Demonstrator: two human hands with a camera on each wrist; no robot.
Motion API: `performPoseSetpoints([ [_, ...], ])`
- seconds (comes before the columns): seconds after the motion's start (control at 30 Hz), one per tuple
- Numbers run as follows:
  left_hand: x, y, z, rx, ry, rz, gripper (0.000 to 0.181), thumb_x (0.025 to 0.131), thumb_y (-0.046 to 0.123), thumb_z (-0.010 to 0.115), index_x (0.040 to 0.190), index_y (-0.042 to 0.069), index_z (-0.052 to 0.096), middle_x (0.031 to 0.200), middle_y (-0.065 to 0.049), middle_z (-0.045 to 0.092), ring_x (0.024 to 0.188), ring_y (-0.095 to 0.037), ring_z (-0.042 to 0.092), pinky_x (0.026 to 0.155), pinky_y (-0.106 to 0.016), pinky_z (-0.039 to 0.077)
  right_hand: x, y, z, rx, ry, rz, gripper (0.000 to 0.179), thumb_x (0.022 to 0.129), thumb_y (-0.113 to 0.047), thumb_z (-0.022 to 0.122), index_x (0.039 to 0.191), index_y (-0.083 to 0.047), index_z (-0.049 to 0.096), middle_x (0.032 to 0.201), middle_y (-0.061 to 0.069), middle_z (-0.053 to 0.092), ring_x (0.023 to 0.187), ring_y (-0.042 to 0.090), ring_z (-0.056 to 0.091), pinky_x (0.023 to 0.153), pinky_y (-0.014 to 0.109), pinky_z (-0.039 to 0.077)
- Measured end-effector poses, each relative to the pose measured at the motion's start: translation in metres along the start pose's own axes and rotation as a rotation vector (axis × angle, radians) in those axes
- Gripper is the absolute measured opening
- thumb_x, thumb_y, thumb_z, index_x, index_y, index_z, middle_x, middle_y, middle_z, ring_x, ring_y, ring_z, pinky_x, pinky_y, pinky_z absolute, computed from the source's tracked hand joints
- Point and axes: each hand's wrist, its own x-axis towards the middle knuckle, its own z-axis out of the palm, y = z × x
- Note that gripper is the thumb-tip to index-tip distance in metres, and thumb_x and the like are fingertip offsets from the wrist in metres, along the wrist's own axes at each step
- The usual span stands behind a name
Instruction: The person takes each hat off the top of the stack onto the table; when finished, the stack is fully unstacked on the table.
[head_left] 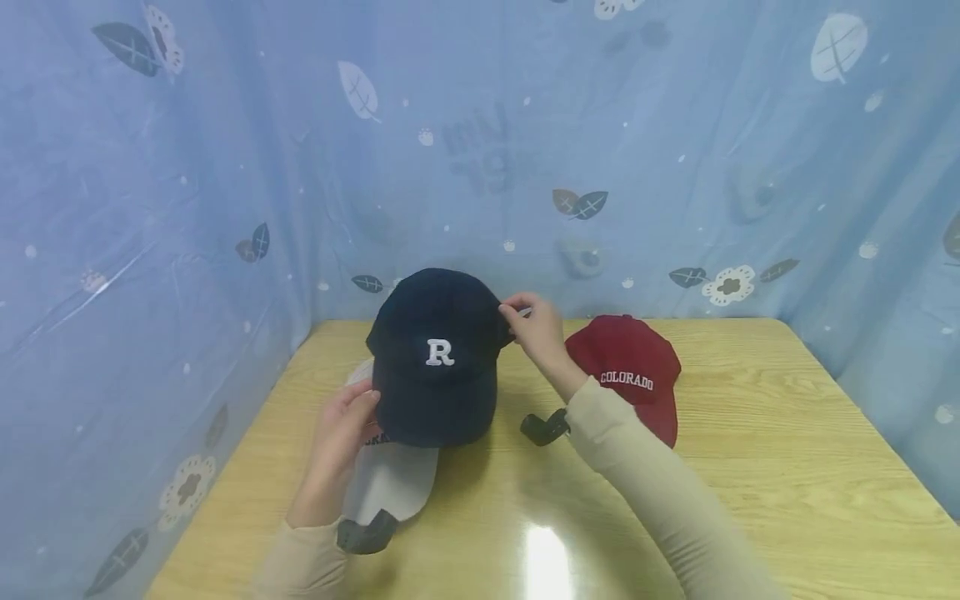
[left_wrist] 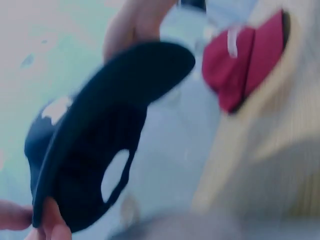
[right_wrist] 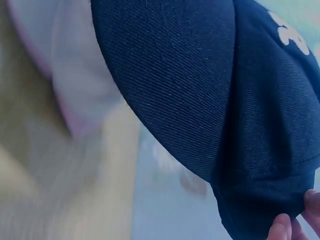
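A dark navy baseball cap with a white letter R on its front is held up between both hands, off the table. At its lower left, my left hand pinches the edge of the brim; the left wrist view shows thumb and fingers on either side of that brim. My right hand pinches the cap's side edge near the back at the right. Beneath and behind the navy cap, a light grey cap lies on the table, partly hidden. The navy cap's hollow underside and rear strap opening face the left wrist camera.
A red cap lettered COLORADO lies on the wooden table at the right, partly covered by my right forearm. Blue patterned curtain surrounds the table at the back and sides. Dark wrist devices sit at both wrists.
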Motion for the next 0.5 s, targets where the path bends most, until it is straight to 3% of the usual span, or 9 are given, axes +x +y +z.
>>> performPoseSetpoints([
  [0.1,0.006,0.001,0.034,-0.054,-0.005,-0.007,0.035,0.090,0.007,0.051,0.123,-0.007,0.050,0.087,-0.002,0.066,0.065,-0.007,0.061,0.058,-0.022,0.050,0.005,0.013,-0.025,-0.031,0.028,0.037,0.020,0.091,-0.022,0.058,0.100,-0.005,0.064,0.092,0.012,0.058,0.072,0.024,0.061,0.064,0.035,0.055],
  [0.2,0.010,-0.008,0.063,-0.095,-0.037,-0.009,0.037,0.089,0.004,0.051,0.123,-0.008,0.047,0.095,-0.010,0.065,0.061,-0.008,0.057,0.055,-0.022,0.048,0.007,0.029,-0.042,-0.092,0.063,0.067,0.020,0.092,-0.022,0.057,0.099,-0.005,0.065,0.091,0.012,0.059,0.072,0.025,0.061,0.064,0.034,0.055],
  [0.37,0.011,-0.039,0.099,-0.092,-0.068,-0.025,0.041,0.088,0.001,0.053,0.125,-0.011,0.043,0.111,-0.025,0.058,0.053,-0.006,0.049,0.051,-0.022,0.046,0.003,0.062,-0.051,-0.228,0.078,0.081,0.019,0.091,-0.018,0.057,0.097,-0.002,0.066,0.082,0.014,0.062,0.065,0.022,0.060,0.058,0.032,0.054],
  [0.5,0.015,-0.062,0.120,-0.071,-0.070,-0.051,0.047,0.085,-0.001,0.054,0.128,-0.014,0.038,0.113,-0.031,0.055,0.053,-0.009,0.049,0.046,-0.021,0.043,0.000,0.085,-0.049,-0.309,0.082,0.074,0.016,0.090,-0.015,0.058,0.094,-0.002,0.066,0.077,0.012,0.061,0.061,0.021,0.058,0.057,0.033,0.052],
])
